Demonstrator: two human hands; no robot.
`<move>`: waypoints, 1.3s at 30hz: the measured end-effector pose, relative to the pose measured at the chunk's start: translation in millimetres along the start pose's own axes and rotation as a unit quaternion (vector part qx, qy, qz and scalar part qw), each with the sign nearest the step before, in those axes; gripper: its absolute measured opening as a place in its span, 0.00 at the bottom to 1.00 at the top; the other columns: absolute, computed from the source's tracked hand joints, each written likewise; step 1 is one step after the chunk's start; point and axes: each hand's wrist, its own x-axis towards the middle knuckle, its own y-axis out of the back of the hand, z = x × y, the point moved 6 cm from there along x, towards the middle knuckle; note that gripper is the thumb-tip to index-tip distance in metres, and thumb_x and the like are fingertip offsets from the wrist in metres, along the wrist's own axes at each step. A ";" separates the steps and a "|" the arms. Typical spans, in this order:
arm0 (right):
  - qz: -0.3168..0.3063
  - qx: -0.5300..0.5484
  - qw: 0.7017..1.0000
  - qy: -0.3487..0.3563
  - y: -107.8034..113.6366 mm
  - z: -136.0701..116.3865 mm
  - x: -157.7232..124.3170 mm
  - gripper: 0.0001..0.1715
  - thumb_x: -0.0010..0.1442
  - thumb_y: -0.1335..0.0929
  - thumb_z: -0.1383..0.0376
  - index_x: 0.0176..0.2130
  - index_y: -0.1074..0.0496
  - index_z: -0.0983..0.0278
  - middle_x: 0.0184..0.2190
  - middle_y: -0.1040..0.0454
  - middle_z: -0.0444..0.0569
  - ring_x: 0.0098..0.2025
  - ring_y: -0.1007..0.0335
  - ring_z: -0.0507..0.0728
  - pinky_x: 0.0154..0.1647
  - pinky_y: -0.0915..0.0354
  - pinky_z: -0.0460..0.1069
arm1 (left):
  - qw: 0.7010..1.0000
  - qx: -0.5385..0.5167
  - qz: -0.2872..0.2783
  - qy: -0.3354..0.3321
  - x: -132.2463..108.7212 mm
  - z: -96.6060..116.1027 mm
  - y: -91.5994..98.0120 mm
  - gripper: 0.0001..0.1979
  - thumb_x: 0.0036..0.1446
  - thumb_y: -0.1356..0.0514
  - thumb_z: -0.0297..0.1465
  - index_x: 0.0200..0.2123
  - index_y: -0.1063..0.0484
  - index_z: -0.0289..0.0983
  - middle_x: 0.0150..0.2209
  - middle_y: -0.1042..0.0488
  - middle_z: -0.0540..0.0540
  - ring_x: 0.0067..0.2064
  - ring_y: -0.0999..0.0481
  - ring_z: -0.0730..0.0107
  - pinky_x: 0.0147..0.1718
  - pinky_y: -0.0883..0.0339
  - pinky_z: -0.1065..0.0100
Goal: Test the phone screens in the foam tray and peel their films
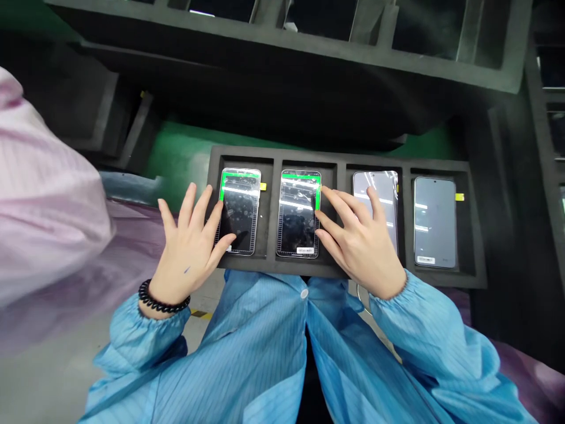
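A black foam tray [344, 158] lies before me with several smartphones in its compartments. My left hand [185, 253] is open, its fingers spread, with the thumb and index finger over the left edge of the leftmost smartphone [241, 218]. That screen is dark with a green band along its top and left. My right hand [359, 238] is open too, its fingertips at the right edge of the second smartphone [298, 221], whose green band runs along the top and right. Partly beneath my right hand is a third, grey-screened smartphone [375, 182]. The rightmost smartphone [435, 224] has a plain grey screen.
Above the tray stands a large dark foam rack [282, 35] with dark panels in its slots. At the left is a person's pink sleeve [48, 188]. Yellow tabs [459, 197] stick out beside some phones. Green surface [176, 147] shows behind the tray.
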 end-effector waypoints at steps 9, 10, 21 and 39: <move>-0.013 0.028 0.999 0.012 9.0 -16.6 -18.4 0.20 0.74 0.39 0.63 0.48 0.21 0.68 0.65 0.29 0.61 0.62 0.29 0.67 0.66 0.40 0.73 | 0.999 0.038 -0.007 -0.028 -29.6 7.4 -0.2 0.33 0.72 0.59 0.46 0.66 0.36 0.28 0.73 0.48 0.27 0.76 0.57 0.36 0.69 0.68 0.24; -0.014 0.033 0.999 0.016 9.8 -18.2 -20.7 0.20 0.74 0.39 0.63 0.48 0.21 0.68 0.65 0.29 0.61 0.61 0.29 0.67 0.66 0.40 0.73 | 0.998 0.043 -0.008 -0.036 -33.1 8.9 0.7 0.32 0.73 0.58 0.45 0.66 0.36 0.28 0.73 0.48 0.27 0.76 0.57 0.36 0.69 0.68 0.25; -0.049 0.093 0.994 0.036 18.2 -29.4 -32.0 0.22 0.75 0.39 0.62 0.39 0.19 0.66 0.63 0.27 0.58 0.61 0.29 0.65 0.67 0.39 0.74 | 0.992 0.051 -0.025 -0.116 -55.4 7.6 11.3 0.26 0.73 0.55 0.39 0.60 0.31 0.26 0.70 0.41 0.27 0.76 0.54 0.39 0.71 0.65 0.28; -0.070 0.145 0.987 0.023 17.3 10.5 -17.8 0.21 0.67 0.31 0.65 0.58 0.28 0.66 0.67 0.34 0.64 0.65 0.35 0.71 0.68 0.40 0.75 | 0.990 0.059 -0.007 -0.128 -10.8 -6.5 34.6 0.11 0.68 0.45 0.32 0.50 0.29 0.38 0.68 0.38 0.34 0.75 0.48 0.40 0.70 0.59 0.26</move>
